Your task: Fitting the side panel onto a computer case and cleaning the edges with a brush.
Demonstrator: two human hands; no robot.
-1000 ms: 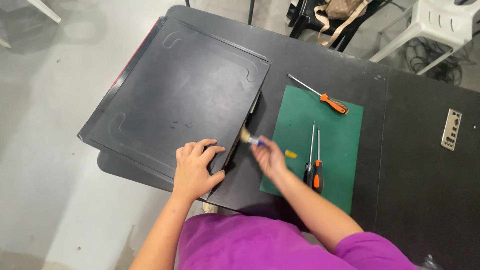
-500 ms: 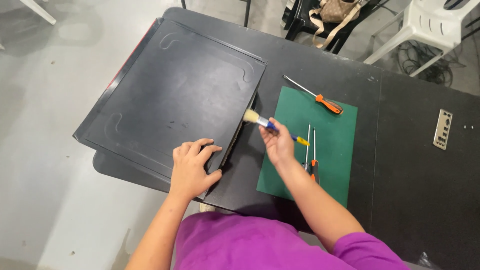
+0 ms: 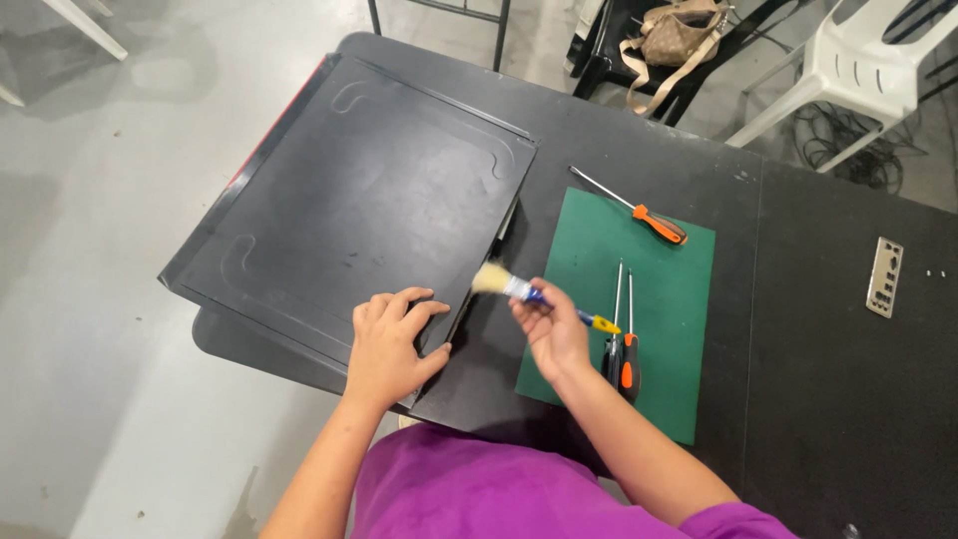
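The left hand (image 3: 387,344) lies palm down on the near right corner of the panel (image 3: 349,205), fingers spread and pointing away from the body. Its grip is released: the hand presses flat and grasps nothing.

The panel is a large black sheet with a raised rim and curved grooves near its corners. It sits at the left end of the black surface (image 3: 619,150), turned at an angle, and its left and near edges overhang the surface above the grey floor (image 3: 100,250). A red strip shows along its far left edge.

The right hand (image 3: 556,329) is clenched on a brush (image 3: 529,293). The fingers wrap the blue part of the handle; the yellow handle end sticks out to the right of the hand. The pale bristles point left and sit just beside the panel's right edge, above the surface. Whether the bristles touch the panel cannot be told.

A green mat (image 3: 664,289) lies right of the panel. The right hand is over its near left corner. Two screwdrivers (image 3: 623,344) lie side by side on the mat, shafts pointing away from the body, just beside the right hand. An orange-handled screwdriver (image 3: 639,213) lies at an angle across the mat's far edge.

A small metal plate (image 3: 884,276) lies well apart at the right. A white chair (image 3: 858,70) and a bag (image 3: 684,35) are beyond the surface.
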